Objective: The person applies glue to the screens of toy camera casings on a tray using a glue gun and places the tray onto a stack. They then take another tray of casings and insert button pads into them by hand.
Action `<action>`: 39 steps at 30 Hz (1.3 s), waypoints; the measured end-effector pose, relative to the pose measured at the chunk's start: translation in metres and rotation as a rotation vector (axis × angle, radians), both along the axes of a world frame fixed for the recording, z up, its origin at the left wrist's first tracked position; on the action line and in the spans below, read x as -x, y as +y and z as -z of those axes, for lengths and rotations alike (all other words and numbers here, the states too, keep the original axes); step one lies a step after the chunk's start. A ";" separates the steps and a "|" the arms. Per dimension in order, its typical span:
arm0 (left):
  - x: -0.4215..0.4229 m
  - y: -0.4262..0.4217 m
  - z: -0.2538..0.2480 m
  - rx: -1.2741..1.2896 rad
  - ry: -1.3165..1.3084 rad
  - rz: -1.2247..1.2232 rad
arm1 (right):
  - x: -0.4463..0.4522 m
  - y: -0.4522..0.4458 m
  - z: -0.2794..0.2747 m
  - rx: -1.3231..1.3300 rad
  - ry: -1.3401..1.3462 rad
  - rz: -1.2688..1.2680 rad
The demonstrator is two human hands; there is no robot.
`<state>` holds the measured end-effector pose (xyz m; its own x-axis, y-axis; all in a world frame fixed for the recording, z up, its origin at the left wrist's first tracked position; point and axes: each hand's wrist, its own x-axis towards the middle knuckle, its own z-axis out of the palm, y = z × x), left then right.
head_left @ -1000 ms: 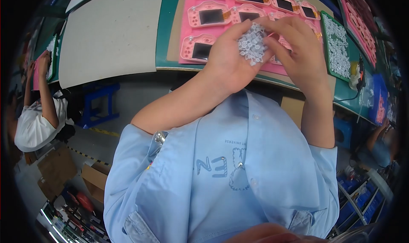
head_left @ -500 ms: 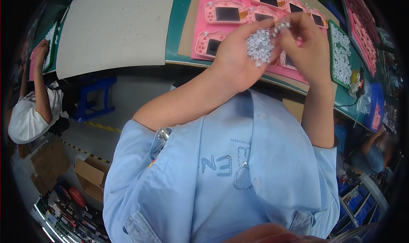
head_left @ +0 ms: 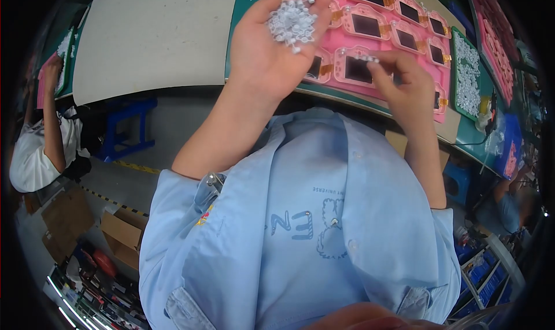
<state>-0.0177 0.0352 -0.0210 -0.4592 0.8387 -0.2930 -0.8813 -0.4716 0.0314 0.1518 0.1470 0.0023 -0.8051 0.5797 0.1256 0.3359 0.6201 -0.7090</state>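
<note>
The left hand [head_left: 257, 61] lies palm up, cupping loose white pieces [head_left: 292, 22], likely to stop spills; the right hand [head_left: 407, 84] pinches several (count unclear) over 1 pink casing [head_left: 354, 71] in the near row.

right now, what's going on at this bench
A person is working with small clear parts by hand. The left hand is palm up with a loose pile of parts in it, while the right hand pinches a few pieces above a pink shell with a dark screen. More such shells lie in rows on a pink sheet, and a green tray of similar parts is to the right. Whether the pinched pieces touch the shell, I can't tell.
</note>
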 end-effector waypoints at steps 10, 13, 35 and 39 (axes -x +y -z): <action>0.005 -0.008 0.007 -0.021 -0.076 0.026 | 0.016 -0.006 0.031 -0.459 0.174 -0.179; 0.005 -0.008 0.008 -0.030 -0.065 0.021 | 0.017 -0.009 0.031 -0.475 0.139 -0.198; 0.002 -0.011 0.006 -0.023 -0.054 0.026 | 0.010 -0.026 0.001 -0.368 -0.136 -0.314; -0.001 -0.010 0.006 -0.051 -0.061 0.042 | 0.014 -0.013 -0.001 -0.230 0.022 -0.275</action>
<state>-0.0168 0.0253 -0.0272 -0.4060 0.8713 -0.2759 -0.8997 -0.4340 -0.0465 0.1377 0.1345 0.0032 -0.9227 0.2959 0.2471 0.1200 0.8296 -0.5453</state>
